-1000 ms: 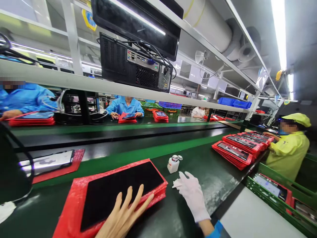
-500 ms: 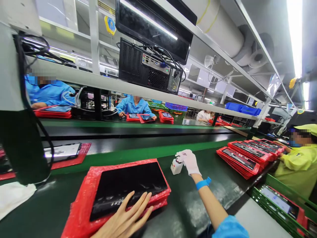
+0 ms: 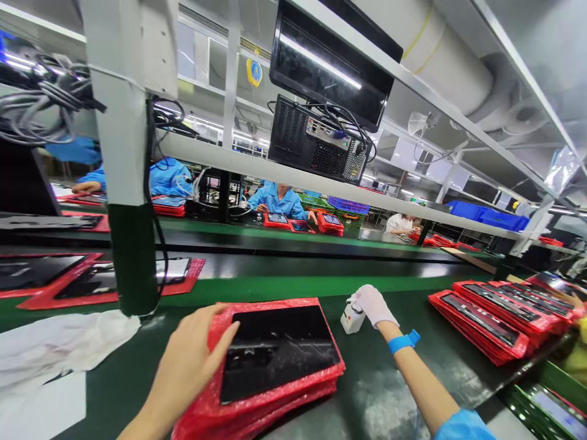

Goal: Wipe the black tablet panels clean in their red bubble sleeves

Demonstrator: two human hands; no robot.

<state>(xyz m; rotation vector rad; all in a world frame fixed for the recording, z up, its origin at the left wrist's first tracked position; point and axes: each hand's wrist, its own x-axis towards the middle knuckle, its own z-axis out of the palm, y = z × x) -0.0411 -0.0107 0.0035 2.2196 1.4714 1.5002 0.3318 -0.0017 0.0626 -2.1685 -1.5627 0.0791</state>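
A black tablet (image 3: 279,351) lies screen-up on a stack of red bubble-wrap sleeves (image 3: 257,403) on the green bench. My bare left hand (image 3: 195,360) rests flat on the stack's left edge, fingertips touching the tablet's corner. My right hand (image 3: 373,304), in a white glove with a blue wrist strap, presses down on the top of a small white dispenser bottle (image 3: 352,318) just right of the stack. A bit of white cloth seems to be under the glove; I cannot tell for sure.
A white and green post (image 3: 131,183) stands at front left, with white cloths (image 3: 59,342) at its foot. More red-sleeved tablets (image 3: 486,318) are stacked at right. The conveyor belt (image 3: 275,263) runs behind. People in blue work on the far side. A green crate (image 3: 550,403) sits at bottom right.
My left hand slid from the stack's near edge to its left edge. My right hand stays on the bottle, pressing it. The view has swung left.
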